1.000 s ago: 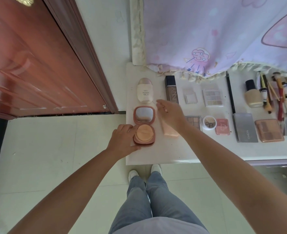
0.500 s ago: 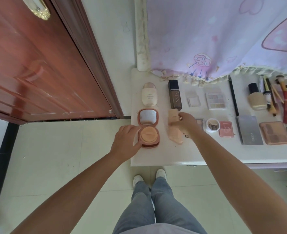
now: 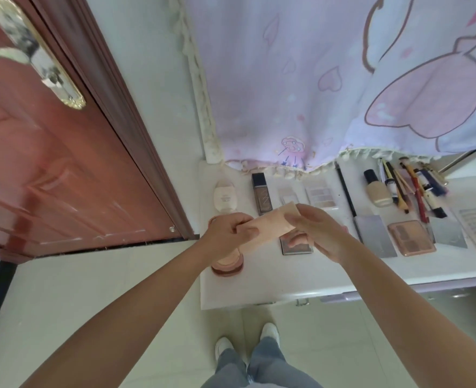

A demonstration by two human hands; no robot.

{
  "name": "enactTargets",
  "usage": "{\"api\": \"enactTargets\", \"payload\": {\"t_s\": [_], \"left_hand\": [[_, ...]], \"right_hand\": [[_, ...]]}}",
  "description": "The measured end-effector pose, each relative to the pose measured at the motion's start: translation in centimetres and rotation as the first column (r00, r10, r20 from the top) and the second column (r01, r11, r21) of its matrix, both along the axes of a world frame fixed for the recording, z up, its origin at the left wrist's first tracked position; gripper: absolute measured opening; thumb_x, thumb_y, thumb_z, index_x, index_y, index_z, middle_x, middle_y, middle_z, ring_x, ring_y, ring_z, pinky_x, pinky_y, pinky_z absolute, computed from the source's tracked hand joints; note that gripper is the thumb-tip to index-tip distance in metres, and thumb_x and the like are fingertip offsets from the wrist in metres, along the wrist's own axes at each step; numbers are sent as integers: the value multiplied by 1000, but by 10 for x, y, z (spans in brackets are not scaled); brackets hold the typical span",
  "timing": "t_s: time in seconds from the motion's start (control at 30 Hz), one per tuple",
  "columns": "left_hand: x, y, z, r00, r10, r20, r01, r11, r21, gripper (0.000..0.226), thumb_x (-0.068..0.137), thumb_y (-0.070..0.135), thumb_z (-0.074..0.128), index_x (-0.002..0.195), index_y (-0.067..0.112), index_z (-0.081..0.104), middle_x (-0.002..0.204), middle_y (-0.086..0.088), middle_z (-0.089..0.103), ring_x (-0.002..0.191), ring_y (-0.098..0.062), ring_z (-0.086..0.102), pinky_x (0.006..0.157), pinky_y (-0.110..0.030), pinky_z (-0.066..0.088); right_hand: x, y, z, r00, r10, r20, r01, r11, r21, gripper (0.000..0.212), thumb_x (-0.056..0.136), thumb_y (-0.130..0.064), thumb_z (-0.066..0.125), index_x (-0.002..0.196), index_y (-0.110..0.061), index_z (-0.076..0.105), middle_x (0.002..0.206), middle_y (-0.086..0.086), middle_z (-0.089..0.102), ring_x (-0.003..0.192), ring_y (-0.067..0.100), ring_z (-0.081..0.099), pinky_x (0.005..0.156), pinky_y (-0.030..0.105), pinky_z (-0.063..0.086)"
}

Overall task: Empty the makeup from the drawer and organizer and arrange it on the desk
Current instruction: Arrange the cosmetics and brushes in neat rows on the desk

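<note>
Above the desk (image 3: pixel 273 287), left hand (image 3: pixel 228 233) and right hand (image 3: pixel 318 231) each pinch an end of the peach tube (image 3: pixel 267 224), every grip curled tight.

Little can be read. The dark rectangular foundation bottle (image 3: pixel 262 195) lying on the desk (image 3: pixel 273 281) carries pale lettering along its length, too blurred to spell out with certainty. The cream-coloured tube (image 3: pixel 225 198) beside it bears a few small printed lines, unreadable at this size. The silver compact (image 3: pixel 374 234) shows a faint mark that cannot be made out.
</note>
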State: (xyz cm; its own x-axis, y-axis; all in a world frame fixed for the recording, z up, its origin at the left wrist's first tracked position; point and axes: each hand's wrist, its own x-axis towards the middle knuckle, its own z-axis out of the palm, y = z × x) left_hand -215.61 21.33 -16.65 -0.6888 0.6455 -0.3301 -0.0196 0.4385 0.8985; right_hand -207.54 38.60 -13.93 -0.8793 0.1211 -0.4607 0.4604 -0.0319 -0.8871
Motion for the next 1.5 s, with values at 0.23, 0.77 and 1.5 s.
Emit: {"api": "enactTargets", "payload": {"t_s": [0.23,0.77,1.5], "left_hand": [[-11,-8,23,991,34,129,-49,992,113,10,90,11,56,85,13,65,71,-9,57,52,-8,55,50,-17,42],[-2,-14,23,980,167,-107,-160,984,74,10,88,12,58,93,15,66,73,8,62,60,2,58,50,-5,40],[15,-25,-34,914,222,340,-279,951,129,13,90,11,52,94,10,64,79,-5,64,64,-13,63,52,-20,48]], "right_hand": [[-11,16,27,977,178,-120,-140,951,276,21,83,-2,60,80,-23,63,44,-14,55,40,4,43,51,10,40],[-21,16,13,995,90,-34,-85,988,128,14,84,-1,58,81,-14,61,67,2,59,47,6,56,48,14,48],[-31,22,-25,998,49,28,-50,999,23,26,79,15,56,70,-10,60,76,5,61,69,15,56,71,21,46]]}}
